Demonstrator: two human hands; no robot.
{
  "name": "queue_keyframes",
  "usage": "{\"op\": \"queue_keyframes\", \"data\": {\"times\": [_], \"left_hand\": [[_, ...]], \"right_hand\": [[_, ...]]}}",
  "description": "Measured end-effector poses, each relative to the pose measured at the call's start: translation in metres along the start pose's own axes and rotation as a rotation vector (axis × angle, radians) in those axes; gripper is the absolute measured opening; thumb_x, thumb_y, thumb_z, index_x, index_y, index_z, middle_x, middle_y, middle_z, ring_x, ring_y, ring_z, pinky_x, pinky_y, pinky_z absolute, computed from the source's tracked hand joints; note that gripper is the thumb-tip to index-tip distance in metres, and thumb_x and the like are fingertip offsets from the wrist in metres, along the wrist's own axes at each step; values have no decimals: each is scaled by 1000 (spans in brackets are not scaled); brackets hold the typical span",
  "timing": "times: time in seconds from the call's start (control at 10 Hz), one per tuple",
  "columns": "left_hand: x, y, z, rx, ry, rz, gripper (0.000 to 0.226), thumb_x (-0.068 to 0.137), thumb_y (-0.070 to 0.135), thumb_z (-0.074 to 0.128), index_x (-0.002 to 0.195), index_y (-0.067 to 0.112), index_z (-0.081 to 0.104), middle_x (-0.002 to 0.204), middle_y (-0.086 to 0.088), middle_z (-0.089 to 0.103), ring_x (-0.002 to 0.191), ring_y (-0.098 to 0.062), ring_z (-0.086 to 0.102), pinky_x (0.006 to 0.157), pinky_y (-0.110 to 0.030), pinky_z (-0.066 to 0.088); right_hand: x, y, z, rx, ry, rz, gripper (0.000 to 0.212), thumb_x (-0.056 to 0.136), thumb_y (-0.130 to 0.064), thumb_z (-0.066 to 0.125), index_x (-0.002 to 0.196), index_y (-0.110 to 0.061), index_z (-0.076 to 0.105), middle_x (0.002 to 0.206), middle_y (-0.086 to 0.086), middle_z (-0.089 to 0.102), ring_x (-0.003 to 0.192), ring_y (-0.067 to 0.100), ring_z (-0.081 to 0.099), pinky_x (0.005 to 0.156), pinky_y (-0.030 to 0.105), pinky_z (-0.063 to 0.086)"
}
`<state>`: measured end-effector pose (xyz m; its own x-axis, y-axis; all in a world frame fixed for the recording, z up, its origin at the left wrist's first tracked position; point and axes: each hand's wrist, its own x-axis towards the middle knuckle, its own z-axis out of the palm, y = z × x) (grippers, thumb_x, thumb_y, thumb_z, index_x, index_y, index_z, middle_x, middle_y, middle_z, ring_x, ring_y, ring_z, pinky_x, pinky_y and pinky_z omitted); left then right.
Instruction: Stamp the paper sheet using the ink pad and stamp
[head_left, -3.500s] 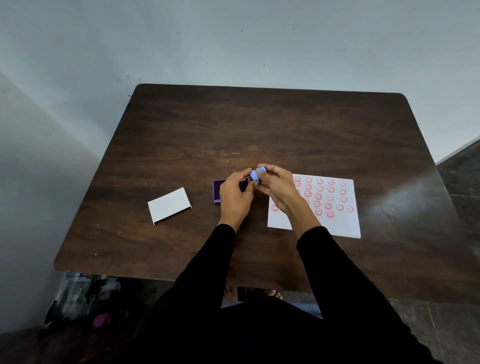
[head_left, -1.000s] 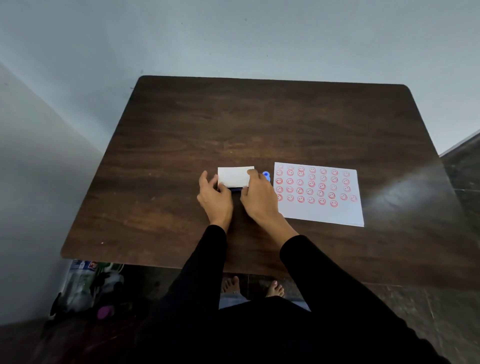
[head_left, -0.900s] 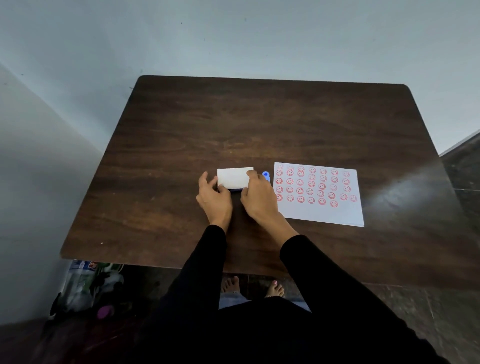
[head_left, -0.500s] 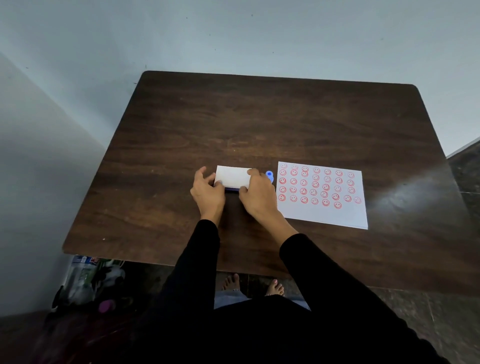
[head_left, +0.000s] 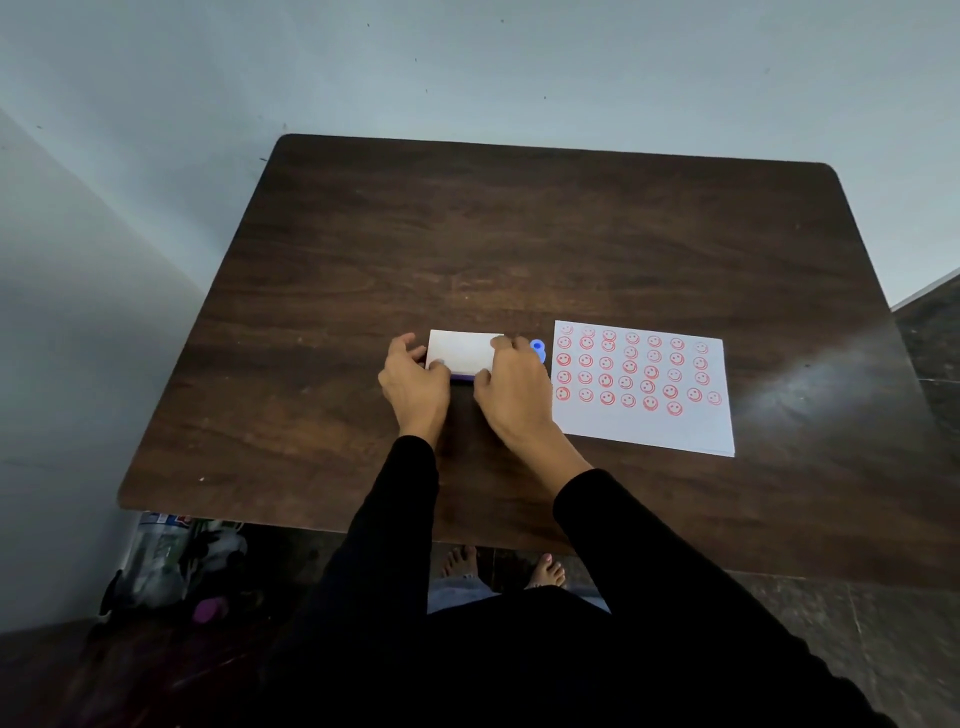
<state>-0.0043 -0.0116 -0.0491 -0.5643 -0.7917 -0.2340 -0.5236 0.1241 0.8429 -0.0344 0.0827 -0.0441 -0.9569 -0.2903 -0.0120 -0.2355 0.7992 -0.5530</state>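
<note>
Dark wood table (head_left: 519, 249), pale wall (head_left: 467, 67), left hand (head_left: 415, 387) and right hand (head_left: 514, 395) grip white-lidded ink pad (head_left: 462, 356)

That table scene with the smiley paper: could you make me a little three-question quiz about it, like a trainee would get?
1. True or false: the white lid sits on the purple ink pad, with both hands touching it.
2. Where does the blue stamp lie?
A. in the right hand
B. on the table between the lid and the paper sheet
C. on the paper sheet
3. Fill in: the stamped marks on the sheet are red ____ faces.

Key: 1 true, the left hand at its left end and the right hand at its right end. 2 B. 3 smiley.
</note>
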Motion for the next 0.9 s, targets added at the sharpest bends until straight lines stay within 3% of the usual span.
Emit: {"op": "queue_keyframes", "data": {"times": [0.1,0.2,0.3,0.4,0.5,0.7,0.8,0.9], "left_hand": [[0,3,0,32,6,-1,46,84,3,59,130,4,50,126,-13,61,113,-25,60,102,-36,47],[-2,4,3,55,2,-1,44,86,8,57,130,7,49,129,-11,59,117,-24,57,103,-34,45],[-5,5,6,73,16,6,42,86,10,56,128,8,51,127,-11,61,117,-25,57,98,-31,44],[-7,6,8,85,19,1,42,85,8,58,127,8,52,125,-10,62,117,-25,56,98,-32,44],[-9,5,8,101,16,14,43,83,4,58,125,8,53,123,-11,62,117,-26,55,97,-31,43],[-11,2,7,134,3,56,45,82,3,57,126,6,51,126,-12,60,119,-27,53,100,-35,42],[-15,5,8,281,47,118,47,88,8,53,134,8,44,137,-13,50,128,-29,43,106,-42,35],[-23,8,17,369,51,302,51,95,13,44,144,11,28,154,-11,28,143,-27,23,114,-45,21]], "right_hand": [[4,4,-15,3,231,-56,33,85,-13,55,118,-9,54,120,13,56,107,29,54,79,36,47],[17,29,-34,-41,361,83,35,88,-20,50,123,-13,51,134,12,50,121,29,46,96,43,37],[21,64,-43,-148,175,357,44,95,-33,43,135,-17,37,153,12,26,140,32,22,112,49,19],[14,85,-39,-209,-5,399,55,96,-41,38,144,-19,21,158,11,8,145,34,7,117,49,7],[9,95,-30,-215,-80,339,59,96,-39,38,146,-18,13,159,11,3,145,34,2,118,48,5],[10,103,-26,-269,-92,282,61,96,-40,39,146,-19,12,159,10,4,146,33,2,118,46,3],[10,99,-27,-216,-21,277,60,95,-40,40,145,-19,15,158,10,9,145,32,7,118,46,6],[14,91,-27,-149,114,227,57,96,-39,40,145,-20,18,158,9,11,145,29,9,118,43,8]]}}
